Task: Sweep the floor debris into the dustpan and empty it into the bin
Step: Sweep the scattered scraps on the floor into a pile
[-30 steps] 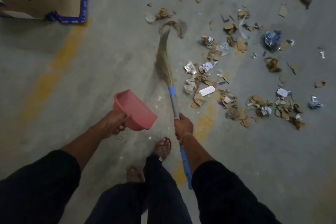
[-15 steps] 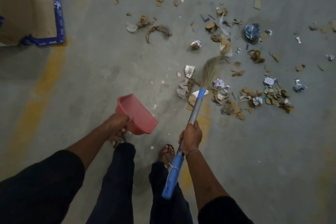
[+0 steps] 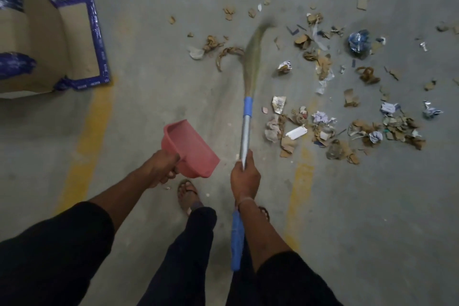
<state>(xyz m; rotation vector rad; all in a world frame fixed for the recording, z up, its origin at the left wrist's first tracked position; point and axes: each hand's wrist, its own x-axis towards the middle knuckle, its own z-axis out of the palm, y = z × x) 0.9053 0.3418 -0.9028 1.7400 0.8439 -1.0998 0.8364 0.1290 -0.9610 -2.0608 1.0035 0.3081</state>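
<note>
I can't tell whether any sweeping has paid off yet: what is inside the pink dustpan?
The dustpan, held in the left hand, shows only bare pink plastic inside. Its deepest corner by the handle is hidden behind the rim. The debris lies on the floor.

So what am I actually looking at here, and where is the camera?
No robot here: a person wears a camera on the head, looking down at their own arms and feet. The left hand holds a pink plastic dustpan, lifted off the floor and empty. The right hand grips a grass broom with a silver and blue handle. Torn cardboard and crumpled paper scraps litter the grey concrete floor. An open cardboard box with blue tape stands at the upper left.
</note>
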